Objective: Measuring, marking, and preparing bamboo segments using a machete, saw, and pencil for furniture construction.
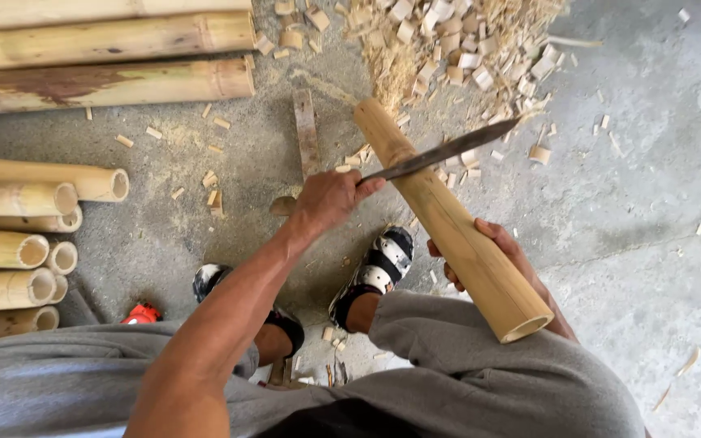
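My left hand [328,199] is closed on the handle of a long dark knife [448,150]. Its blade lies across the upper part of a pale bamboo pole [448,219]. The pole slants from the floor near the shavings down to my right thigh, its hollow cut end [526,328] towards me. My right hand [506,253] grips the pole from beneath, on its right side, partly hidden by it. My two feet in dark sandals [379,268] rest on the concrete floor below the pole.
Long bamboo poles [107,81] lie at the top left. Short cut bamboo sections [18,243] are stacked at the left edge. A heap of chips and shavings [448,49] is at the top. A flat wooden strip [306,130] lies on the floor. Red objects [141,313] sit near my left knee.
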